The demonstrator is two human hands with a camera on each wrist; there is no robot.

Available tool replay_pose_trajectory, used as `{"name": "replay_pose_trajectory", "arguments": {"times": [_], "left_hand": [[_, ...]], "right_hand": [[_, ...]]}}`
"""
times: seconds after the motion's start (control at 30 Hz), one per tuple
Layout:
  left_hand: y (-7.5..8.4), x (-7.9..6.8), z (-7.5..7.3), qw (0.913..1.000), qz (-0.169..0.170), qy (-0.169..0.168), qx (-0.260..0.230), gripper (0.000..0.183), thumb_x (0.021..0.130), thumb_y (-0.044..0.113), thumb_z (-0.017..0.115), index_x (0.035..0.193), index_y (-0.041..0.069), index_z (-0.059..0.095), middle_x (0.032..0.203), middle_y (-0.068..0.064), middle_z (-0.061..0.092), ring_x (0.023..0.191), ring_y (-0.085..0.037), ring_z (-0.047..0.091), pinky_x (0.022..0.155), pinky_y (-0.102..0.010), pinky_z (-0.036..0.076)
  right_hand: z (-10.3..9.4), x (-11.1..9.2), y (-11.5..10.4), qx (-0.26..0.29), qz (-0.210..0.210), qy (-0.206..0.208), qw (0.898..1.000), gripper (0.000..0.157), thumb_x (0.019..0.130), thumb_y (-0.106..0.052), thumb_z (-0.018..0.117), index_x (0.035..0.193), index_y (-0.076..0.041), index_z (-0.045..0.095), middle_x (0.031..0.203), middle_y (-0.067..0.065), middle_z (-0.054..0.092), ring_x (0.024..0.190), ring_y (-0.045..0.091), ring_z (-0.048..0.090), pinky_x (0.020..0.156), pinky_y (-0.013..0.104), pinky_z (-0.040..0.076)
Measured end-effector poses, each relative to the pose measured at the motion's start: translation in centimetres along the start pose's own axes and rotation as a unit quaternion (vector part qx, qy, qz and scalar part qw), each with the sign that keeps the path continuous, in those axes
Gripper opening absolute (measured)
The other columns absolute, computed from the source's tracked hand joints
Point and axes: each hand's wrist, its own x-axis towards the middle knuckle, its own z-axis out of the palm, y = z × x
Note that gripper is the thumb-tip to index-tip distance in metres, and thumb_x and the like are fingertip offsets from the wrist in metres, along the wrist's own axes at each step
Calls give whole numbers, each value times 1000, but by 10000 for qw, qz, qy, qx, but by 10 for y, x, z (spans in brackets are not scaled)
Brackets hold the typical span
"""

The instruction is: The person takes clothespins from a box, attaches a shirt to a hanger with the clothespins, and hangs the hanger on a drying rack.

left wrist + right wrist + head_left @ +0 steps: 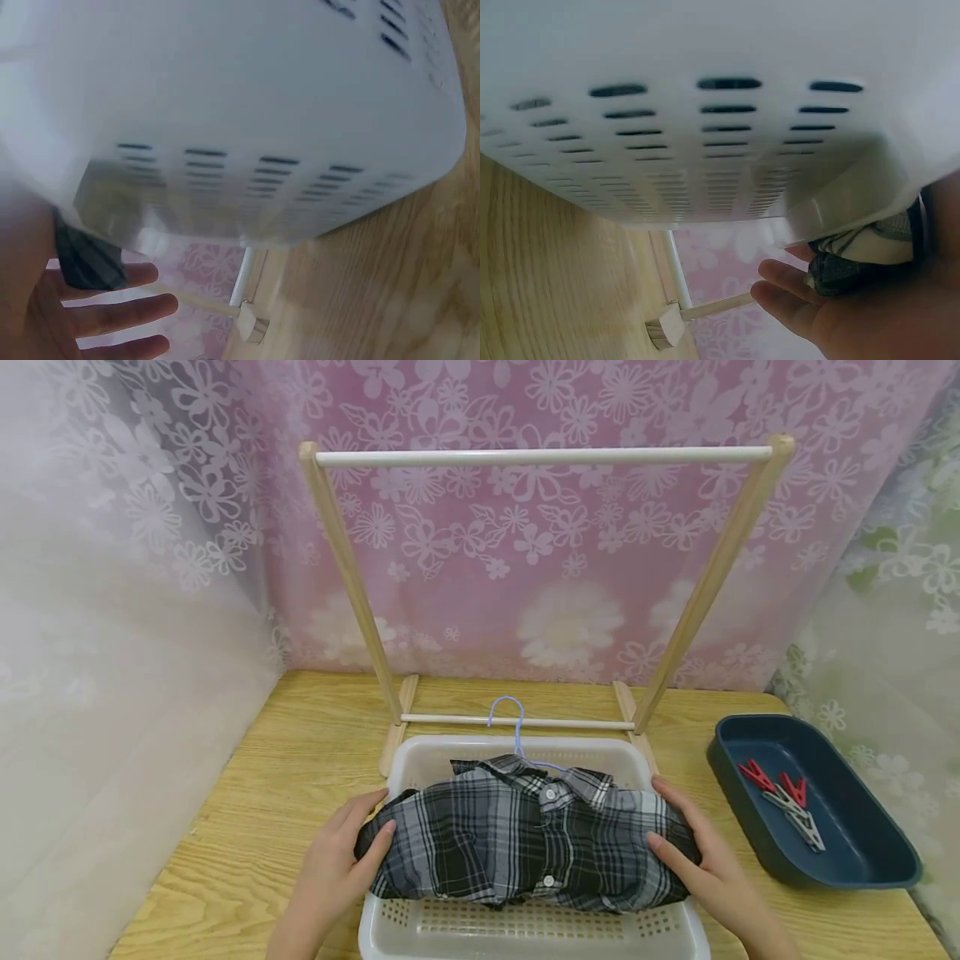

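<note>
Left hand [337, 856] and right hand [705, 864] grip the plaid shirt [517, 839] by its ends — likely light, soft, floppy; stiffest hold looks like the hanger [521, 725].

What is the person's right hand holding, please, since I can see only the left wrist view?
Observer: The right hand holds the right end of a black, grey and white plaid cloth shirt.
Operator: Thank you; could you tell me what stands to the right of the white perforated plastic basket?
Observer: There is a dark-blue, rounded plastic basin with red and pale clothespins lying in it.
</note>
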Motion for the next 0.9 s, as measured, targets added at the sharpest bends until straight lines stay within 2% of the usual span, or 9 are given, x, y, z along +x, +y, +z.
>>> {"name": "replay_pose_trajectory", "arguments": {"times": [0.2,0.33,0.43,0.6,0.73,0.9], "left_hand": [[3,-1,5,9993,-348,-1,-137,38,93,21,71,129,13,63,113,-2,65,102,-21,65,81,-46,54],[4,0,6,9989,-436,131,-137,34,91,19,74,123,13,65,94,7,60,80,-8,59,68,-36,51],[3,1,5,9987,-410,250,-188,27,88,16,77,112,13,65,82,11,54,67,-3,49,60,-28,46],[2,2,2,9984,-420,280,-239,21,85,12,79,90,17,59,71,14,45,58,-2,40,52,-22,38],[0,1,2,9993,-226,251,-163,28,84,10,80,82,18,53,65,16,38,53,1,33,47,-21,34],[1,0,3,9993,101,346,-54,34,82,7,80,79,19,49,64,16,32,52,3,27,45,-19,29]], "right_hand": [[2,1,7,-206,-329,188,9991,59,95,2,62,149,-7,41,154,16,34,140,0,27,102,7,22],[2,1,8,-306,-381,300,9984,52,94,3,63,143,-5,49,151,16,37,139,2,29,100,8,23],[2,1,7,-332,-435,409,9977,48,92,4,65,137,-6,54,149,18,39,137,1,31,99,8,25],[3,2,3,-408,-419,561,9967,39,90,3,68,125,-9,59,144,14,43,132,0,36,96,8,26],[4,1,3,-522,-249,650,9962,28,90,0,70,114,-11,60,142,8,44,128,-1,36,95,7,25],[4,3,5,-432,-337,860,9948,26,85,6,72,103,-9,60,141,13,46,130,2,36,97,9,25]]}}
